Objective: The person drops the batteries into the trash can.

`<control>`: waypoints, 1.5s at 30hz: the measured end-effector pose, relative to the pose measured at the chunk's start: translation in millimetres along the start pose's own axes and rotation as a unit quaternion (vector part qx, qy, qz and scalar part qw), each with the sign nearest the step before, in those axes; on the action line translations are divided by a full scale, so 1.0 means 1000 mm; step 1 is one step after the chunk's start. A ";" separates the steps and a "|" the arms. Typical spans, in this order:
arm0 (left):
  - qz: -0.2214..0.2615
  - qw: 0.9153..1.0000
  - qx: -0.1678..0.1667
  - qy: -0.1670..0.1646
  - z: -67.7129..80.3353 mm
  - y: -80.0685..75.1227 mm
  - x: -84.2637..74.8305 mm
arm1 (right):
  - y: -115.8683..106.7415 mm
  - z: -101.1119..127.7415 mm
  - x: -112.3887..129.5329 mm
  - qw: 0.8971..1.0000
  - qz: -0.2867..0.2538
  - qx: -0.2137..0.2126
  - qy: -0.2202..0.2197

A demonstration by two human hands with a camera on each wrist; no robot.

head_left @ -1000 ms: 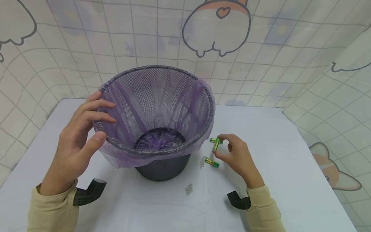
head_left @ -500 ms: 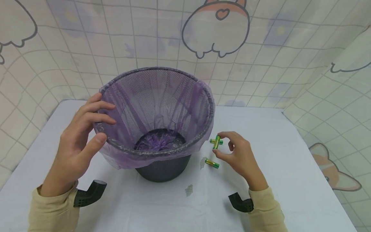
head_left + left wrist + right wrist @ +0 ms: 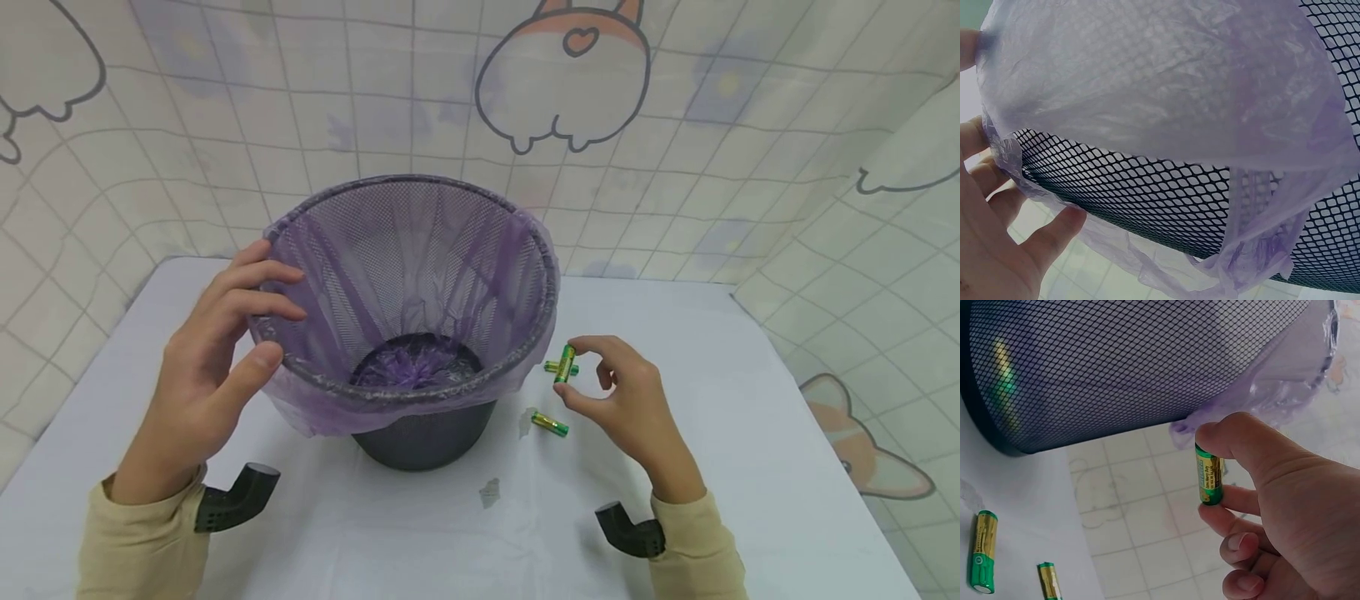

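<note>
A black mesh wastebasket (image 3: pixel 420 433) lined with a purple bag (image 3: pixel 405 250) stands on the white table (image 3: pixel 750 433). My left hand (image 3: pixel 258 333) holds its left rim, fingers over the edge and thumb on the outside; the left wrist view shows the thumb (image 3: pixel 1054 231) pressing the bag overhang (image 3: pixel 1147 112). To the right of the basket, my right hand (image 3: pixel 573 375) pinches a green and yellow battery (image 3: pixel 564 363) upright between thumb and forefinger, just above the table. In the right wrist view the battery (image 3: pixel 1209 475) is held beside the mesh wall (image 3: pixel 1116 362).
Two more batteries lie on the table by the basket, one behind the held one (image 3: pixel 551 367) and one nearer me (image 3: pixel 550 424); the right wrist view shows both (image 3: pixel 982 559) (image 3: pixel 1049 581). A tiled cartoon curtain (image 3: pixel 675 125) closes the back and right.
My right hand has lifted the pinched battery slightly up and to the right. The left hand stays on the rim.
</note>
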State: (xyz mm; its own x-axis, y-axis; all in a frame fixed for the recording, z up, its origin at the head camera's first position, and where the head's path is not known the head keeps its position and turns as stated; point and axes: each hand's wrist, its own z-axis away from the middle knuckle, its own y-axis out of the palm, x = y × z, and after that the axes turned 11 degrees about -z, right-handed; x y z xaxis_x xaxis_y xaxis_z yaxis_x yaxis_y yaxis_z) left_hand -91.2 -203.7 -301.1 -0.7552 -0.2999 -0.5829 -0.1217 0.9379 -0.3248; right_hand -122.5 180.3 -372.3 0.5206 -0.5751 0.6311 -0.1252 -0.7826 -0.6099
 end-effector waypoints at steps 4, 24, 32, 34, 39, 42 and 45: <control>-0.004 1.000 -0.002 0.003 -0.001 0.000 0.000 | -0.003 -0.001 0.004 1.000 -0.005 -0.006 -0.013; -0.001 1.000 -0.003 0.010 -0.001 0.001 0.000 | -0.020 -0.006 0.026 0.996 -0.034 -0.045 -0.068; -0.002 1.000 -0.001 0.010 -0.001 0.000 0.000 | -0.028 -0.008 0.041 0.994 -0.041 -0.062 -0.077; -0.002 1.000 0.001 0.010 -0.001 0.000 0.000 | -0.031 -0.009 0.045 0.994 -0.042 -0.067 -0.077; -0.004 1.000 0.001 0.011 -0.001 0.000 0.000 | -0.038 -0.011 0.055 0.993 -0.049 -0.081 -0.067; 0.001 1.000 -0.002 0.013 -0.001 0.001 0.001 | -0.042 -0.013 0.060 0.992 -0.054 -0.089 -0.067; 0.006 1.000 -0.005 0.015 -0.001 0.001 0.001 | -0.045 -0.016 0.064 0.991 -0.061 -0.092 -0.073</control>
State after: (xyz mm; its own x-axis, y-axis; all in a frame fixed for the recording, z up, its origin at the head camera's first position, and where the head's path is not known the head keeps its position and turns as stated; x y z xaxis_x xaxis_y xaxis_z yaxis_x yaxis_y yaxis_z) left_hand -92.9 -203.4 -301.5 -0.7757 -0.2835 -0.5639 -0.1193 0.9432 -0.3100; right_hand -96.5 174.7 -296.8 0.6561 -0.4431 0.6109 -0.1981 -0.8822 -0.4272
